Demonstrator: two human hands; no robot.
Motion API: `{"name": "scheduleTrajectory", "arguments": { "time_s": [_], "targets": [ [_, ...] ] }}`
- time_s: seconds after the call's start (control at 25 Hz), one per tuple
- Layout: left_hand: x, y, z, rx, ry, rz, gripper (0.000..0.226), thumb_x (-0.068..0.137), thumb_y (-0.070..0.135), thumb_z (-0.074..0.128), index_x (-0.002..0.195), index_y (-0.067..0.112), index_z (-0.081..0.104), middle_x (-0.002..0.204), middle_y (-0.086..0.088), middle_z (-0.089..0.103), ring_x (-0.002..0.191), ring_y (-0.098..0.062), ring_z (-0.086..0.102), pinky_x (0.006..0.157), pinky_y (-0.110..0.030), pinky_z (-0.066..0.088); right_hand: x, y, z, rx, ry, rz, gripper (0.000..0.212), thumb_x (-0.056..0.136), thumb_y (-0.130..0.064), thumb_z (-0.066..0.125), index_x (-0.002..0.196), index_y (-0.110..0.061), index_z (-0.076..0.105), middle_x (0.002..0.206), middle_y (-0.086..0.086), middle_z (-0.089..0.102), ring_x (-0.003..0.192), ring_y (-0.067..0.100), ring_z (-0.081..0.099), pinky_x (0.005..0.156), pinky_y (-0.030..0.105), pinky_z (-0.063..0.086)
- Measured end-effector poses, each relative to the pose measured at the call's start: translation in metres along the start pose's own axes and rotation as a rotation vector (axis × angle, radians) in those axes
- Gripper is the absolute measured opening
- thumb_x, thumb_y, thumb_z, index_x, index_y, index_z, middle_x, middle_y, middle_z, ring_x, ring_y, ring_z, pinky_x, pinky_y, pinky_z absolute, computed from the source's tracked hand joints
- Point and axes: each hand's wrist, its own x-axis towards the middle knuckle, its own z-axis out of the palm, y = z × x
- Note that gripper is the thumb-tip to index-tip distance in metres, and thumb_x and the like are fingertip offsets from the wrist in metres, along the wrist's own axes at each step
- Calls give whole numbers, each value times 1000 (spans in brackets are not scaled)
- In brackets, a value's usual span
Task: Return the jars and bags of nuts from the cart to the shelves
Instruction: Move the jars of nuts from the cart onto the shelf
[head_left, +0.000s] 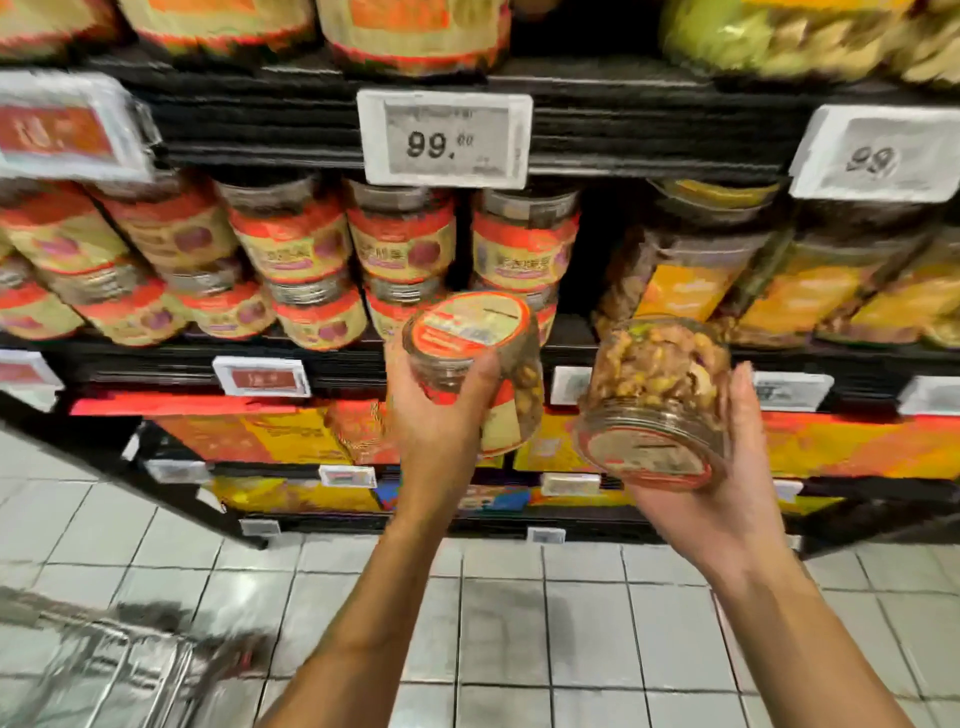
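Two: left jar (467, 325), right jar (655, 374), before shelf gap (589, 254).

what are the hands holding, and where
A nut jar each, by the side wall: left hand on the left jar under its lid, right hand on the right jar near its downturned lid.

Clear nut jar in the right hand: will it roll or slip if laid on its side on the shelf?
Likely stiff: the clear nut jar keeps its round shape in the right hand. It looks packed with nuts, so it is probably hefty for its size. The smooth round wall suggests it would roll on its side and might slip; standing it on a flat end seems safer.
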Motion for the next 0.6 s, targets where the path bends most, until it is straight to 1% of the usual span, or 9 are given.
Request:
{"name": "scheduleTrajectory", "arguments": {
  "time_s": [0.04, 0.08, 0.16, 0.2, 0.28, 0.4, 0.48, 0.52, 0.6],
  "targets": [
    [2, -6, 7, -10, 8, 26, 62, 66, 50, 61, 114, 13, 47, 101, 10, 59, 89, 10, 60, 80, -8, 43, 5, -1, -8, 2, -11, 3, 76, 61, -59, 66, 122, -14, 63, 125, 11, 63, 110, 24, 63, 98, 44, 48],
    [5, -10, 12, -16, 14, 47, 62, 66, 51, 61, 115, 16, 46, 102, 11, 59, 90, 10, 60, 80, -8, 43, 8, -2, -14, -5, -21, 3, 73, 61, -59, 65, 119, -15, 65, 124, 11, 64, 109, 23, 64, 95, 44, 49],
    [8, -18, 22, 0, 25, 101, 55, 67, 49, 62, 113, 24, 45, 102, 14, 58, 91, 13, 59, 78, -5, 42, 14, -3, -24, -19, -63, 3, 65, 63, -60, 63, 112, -17, 70, 121, 9, 66, 106, 22, 65, 90, 44, 52],
    [9, -22, 27, 6, 37, 119, 53, 67, 48, 62, 112, 24, 45, 102, 14, 58, 90, 13, 59, 78, -4, 42, 16, -3, -28, -18, -83, 7, 62, 63, -60, 62, 109, -18, 71, 120, 8, 66, 106, 22, 66, 89, 43, 52],
    [12, -29, 34, 24, 62, 143, 60, 66, 48, 63, 116, 20, 44, 104, 11, 58, 92, 10, 59, 80, -6, 43, 19, -1, -34, -26, -119, 18, 58, 65, -60, 60, 105, -20, 73, 117, 7, 68, 104, 21, 67, 86, 40, 54],
    [13, -37, 39, 73, 85, 182, 69, 67, 48, 66, 122, 17, 39, 109, 8, 56, 99, 4, 58, 85, -10, 43, 22, 4, -38, -32, -182, 28, 58, 74, -62, 51, 109, -20, 71, 117, 7, 68, 105, 20, 66, 82, 36, 55],
    [19, -39, 44, 113, 107, 196, 72, 67, 49, 66, 123, 13, 39, 111, 7, 54, 100, 3, 57, 87, -10, 42, 24, 7, -38, -21, -198, 42, 60, 77, -61, 48, 115, -19, 68, 121, 8, 65, 108, 21, 64, 84, 37, 55],
    [23, -39, 47, 138, 120, 196, 77, 66, 51, 66, 125, 9, 40, 113, 3, 55, 103, -1, 57, 89, -12, 43, 25, 7, -37, -16, -194, 55, 62, 76, -61, 49, 118, -18, 66, 124, 9, 64, 109, 22, 64, 86, 38, 54],
    [31, -40, 53, 189, 130, 190, 85, 64, 56, 66, 127, 5, 40, 119, -6, 55, 110, -14, 56, 96, -25, 46, 27, 7, -35, -20, -189, 72, 67, 71, -60, 54, 121, -18, 63, 126, 9, 63, 111, 23, 63, 90, 40, 53]
  ]
}}
